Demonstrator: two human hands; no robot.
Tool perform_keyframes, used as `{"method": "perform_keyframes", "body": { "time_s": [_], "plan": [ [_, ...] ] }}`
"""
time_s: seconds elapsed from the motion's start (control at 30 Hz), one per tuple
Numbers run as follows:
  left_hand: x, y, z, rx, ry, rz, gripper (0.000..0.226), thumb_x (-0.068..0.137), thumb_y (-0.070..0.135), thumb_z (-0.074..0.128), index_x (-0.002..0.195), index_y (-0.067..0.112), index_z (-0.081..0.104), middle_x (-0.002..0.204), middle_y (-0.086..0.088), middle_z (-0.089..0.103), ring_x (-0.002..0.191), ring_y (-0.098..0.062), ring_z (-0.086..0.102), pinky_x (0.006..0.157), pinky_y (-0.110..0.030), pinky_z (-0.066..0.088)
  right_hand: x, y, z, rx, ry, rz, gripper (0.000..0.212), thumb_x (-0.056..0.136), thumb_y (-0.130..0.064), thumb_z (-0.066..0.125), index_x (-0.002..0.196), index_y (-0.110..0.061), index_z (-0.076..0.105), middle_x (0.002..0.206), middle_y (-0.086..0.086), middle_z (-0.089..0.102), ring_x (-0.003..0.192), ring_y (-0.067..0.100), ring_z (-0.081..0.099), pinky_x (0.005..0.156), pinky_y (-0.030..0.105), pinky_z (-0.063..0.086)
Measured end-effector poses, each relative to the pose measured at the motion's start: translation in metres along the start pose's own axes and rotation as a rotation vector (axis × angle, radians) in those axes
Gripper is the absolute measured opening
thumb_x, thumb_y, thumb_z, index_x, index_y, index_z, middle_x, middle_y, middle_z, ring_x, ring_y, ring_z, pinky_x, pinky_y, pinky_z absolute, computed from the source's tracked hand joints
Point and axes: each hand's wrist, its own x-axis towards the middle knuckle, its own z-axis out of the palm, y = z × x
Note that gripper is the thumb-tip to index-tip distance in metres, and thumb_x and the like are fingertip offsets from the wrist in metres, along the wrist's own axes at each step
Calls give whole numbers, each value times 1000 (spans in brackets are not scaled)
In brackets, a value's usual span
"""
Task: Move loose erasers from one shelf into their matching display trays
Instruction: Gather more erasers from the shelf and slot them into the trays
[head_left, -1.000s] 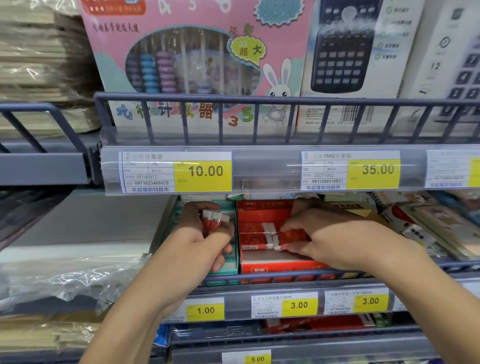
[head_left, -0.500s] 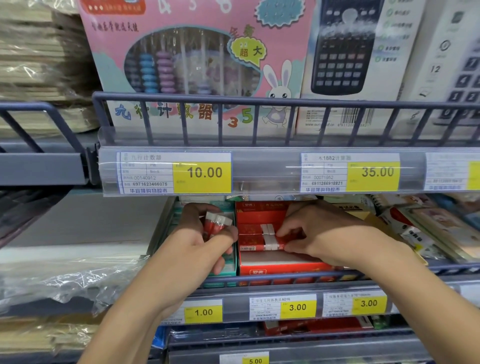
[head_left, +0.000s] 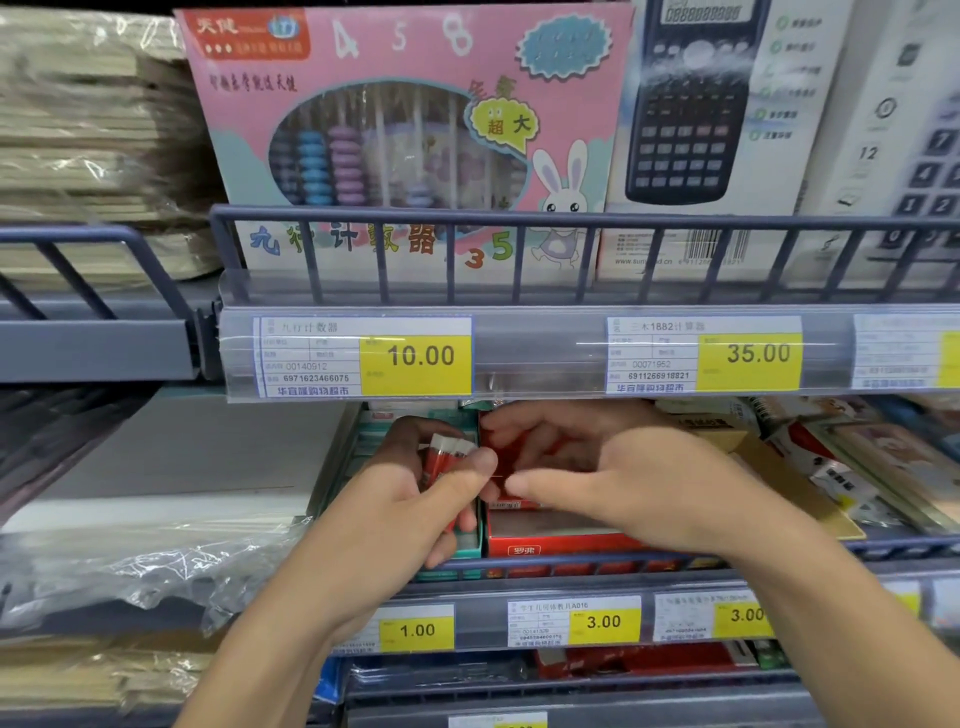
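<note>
We see the left hand (head_left: 410, 499) curled around a small bundle of erasers (head_left: 445, 456) in red sleeves with white ends, thumb pressed across the front of them. The bundle sits at the top of that hand, in front of the green display tray (head_left: 470, 540) on the middle shelf. The right hand (head_left: 613, 478) is just beside it, over the red display tray (head_left: 550, 545); its fingers are loosely bent with the thumb reaching toward the left thumb. We cannot tell whether the right hand holds anything; its fingertips hide part of the tray's red contents. The thumbs of the two hands are near each other, not clearly touching.

The red tray stands directly right of the green tray, both behind the shelf's front rail (head_left: 571, 564). Price labels read 1.00 (head_left: 417, 630) below the green tray and 3.00 (head_left: 603, 622) below the red one. On the shelf above stand a pink abacus box (head_left: 405, 130) and a calculator box (head_left: 696, 104). Crumpled clear plastic (head_left: 130, 571) lies left of the trays.
</note>
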Motion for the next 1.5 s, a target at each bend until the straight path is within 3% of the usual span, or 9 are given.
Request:
{"method": "perform_keyframes", "body": {
  "time_s": [0.1,0.23,0.4,0.5,0.63,0.8,0.97,1.27,1.5],
  "plan": [
    [0,-1,-1,-37,13,-6,73,71,73,62,89,2,59,53,6,60,49,-14,46,51,-15,43,-1,-12,18,-146,63,-72,37,88,-45,68,121,-56,54,96,-31,69,85,-11,64,74,10,49],
    [0,-2,-1,-81,20,-20,86,75,78,67,100,-3,59,59,0,63,47,-14,46,50,-19,44,1,-15,32,-137,146,-142,46,88,-41,70,123,-60,48,119,-42,57,110,-18,54,94,9,42],
    [0,-3,-1,-66,4,19,86,69,79,61,110,3,61,65,-1,66,48,-15,47,53,-23,44,2,-10,32,32,151,-102,27,86,-36,75,110,-41,64,96,-14,73,89,6,68,85,37,54],
    [2,-4,-1,-101,17,25,85,75,80,60,109,1,55,66,-3,66,49,-18,47,54,-27,44,0,-9,26,158,147,-74,20,84,-24,79,99,-29,66,89,2,72,83,22,67,81,43,54],
    [4,-6,-1,-142,27,26,60,88,67,58,107,10,50,69,-6,65,50,-21,44,55,-27,42,-3,1,11,222,220,72,14,82,-27,79,92,-22,70,79,-1,74,68,11,63,70,30,51],
    [7,-11,-2,-177,35,43,33,100,45,61,101,13,53,73,-7,68,53,-23,46,50,-27,44,-6,14,-7,228,211,249,13,87,-28,74,90,-41,74,72,-6,70,63,11,65,70,26,50],
    [11,-12,0,-216,53,47,12,88,40,64,85,29,60,75,-5,70,63,-29,52,48,-29,44,-2,17,-4,250,71,318,12,85,-11,77,94,-19,73,74,6,76,62,19,72,62,21,56],
    [10,-14,0,-223,61,62,14,89,39,63,86,26,59,75,-5,70,64,-29,54,49,-27,45,18,22,13,-142,7,400,18,75,-40,82,78,-25,73,72,-11,74,64,2,63,68,23,51],
    [10,-12,0,-223,65,66,12,88,40,62,79,33,60,75,-4,71,64,-29,54,50,-28,45,18,19,4,-317,-179,304,29,79,-46,78,106,-38,70,82,-23,61,81,-4,60,73,14,46]
  ]
}}
